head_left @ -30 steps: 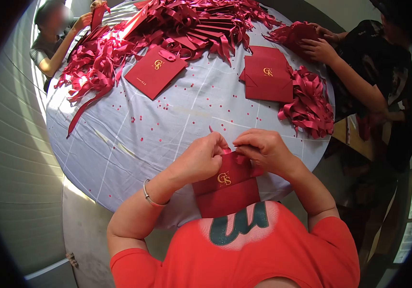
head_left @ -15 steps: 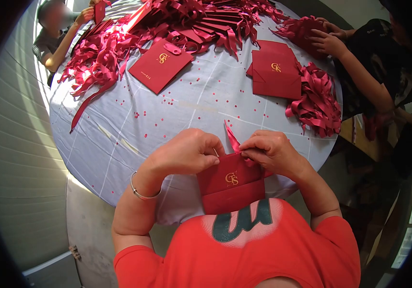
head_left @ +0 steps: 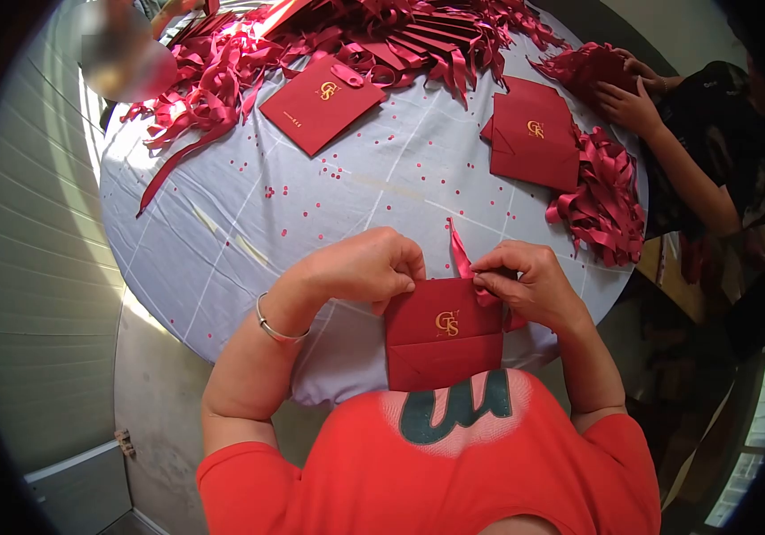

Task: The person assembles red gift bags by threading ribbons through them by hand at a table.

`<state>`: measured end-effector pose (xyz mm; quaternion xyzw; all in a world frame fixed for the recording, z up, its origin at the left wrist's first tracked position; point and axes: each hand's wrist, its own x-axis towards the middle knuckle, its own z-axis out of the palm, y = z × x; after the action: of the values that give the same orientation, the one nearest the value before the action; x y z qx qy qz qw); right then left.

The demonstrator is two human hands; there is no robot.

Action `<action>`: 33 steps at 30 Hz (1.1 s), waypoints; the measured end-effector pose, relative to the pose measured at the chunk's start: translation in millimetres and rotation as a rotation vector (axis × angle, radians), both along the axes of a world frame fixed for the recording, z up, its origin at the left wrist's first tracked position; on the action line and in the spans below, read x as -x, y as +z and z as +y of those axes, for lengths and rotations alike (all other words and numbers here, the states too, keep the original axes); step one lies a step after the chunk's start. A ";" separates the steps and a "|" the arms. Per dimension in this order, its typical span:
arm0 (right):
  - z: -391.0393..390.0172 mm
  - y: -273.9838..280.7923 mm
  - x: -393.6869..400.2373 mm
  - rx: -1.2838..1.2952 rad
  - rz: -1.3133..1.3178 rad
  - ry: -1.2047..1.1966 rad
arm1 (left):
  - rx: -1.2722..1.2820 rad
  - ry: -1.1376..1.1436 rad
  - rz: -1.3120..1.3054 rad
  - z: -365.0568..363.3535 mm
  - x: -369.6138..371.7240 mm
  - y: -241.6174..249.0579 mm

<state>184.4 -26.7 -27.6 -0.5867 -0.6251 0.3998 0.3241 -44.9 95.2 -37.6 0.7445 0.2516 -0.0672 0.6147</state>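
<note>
A small red paper bag with a gold monogram (head_left: 443,343) stands against the table's near edge, close to my chest. My left hand (head_left: 380,267) pinches the bag's top left corner, fingers closed. At the top right corner, the fingers of my right hand (head_left: 525,278) are closed on a pink-red ribbon (head_left: 460,250), whose end sticks up above the bag. More of the ribbon hangs beside the bag under my right hand. The ribbon's passage through the bag is hidden by my fingers.
Red bags lie on the round cloth-covered table (head_left: 355,205), one (head_left: 322,102) at upper left, several (head_left: 534,134) at upper right beside a ribbon heap (head_left: 609,192). Ribboned bags pile at the back. Small red paper dots are scattered. People sit at the upper left and right.
The view has shifted, so the bags and table appear moved. My hands stay at the bag's top corners. The person at upper left leans farther in over the table.
</note>
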 end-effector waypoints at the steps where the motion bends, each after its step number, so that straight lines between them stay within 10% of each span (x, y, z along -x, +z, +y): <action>1: -0.4 -0.2 1.5 0.001 -0.002 0.003 | 0.001 0.003 -0.002 0.6 0.1 -1.1; 6: -0.1 9.5 13.9 -0.561 -0.240 0.004 | 0.132 0.040 0.067 1.1 1.6 1.7; 33: 2.8 -15.7 51.7 -0.602 -0.376 0.214 | 0.080 0.053 0.052 4.6 2.1 -5.3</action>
<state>132.8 -24.0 -43.3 -0.4597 -0.8211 0.1149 0.3183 -47.0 99.8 -43.0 0.7104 0.2843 -0.0800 0.6389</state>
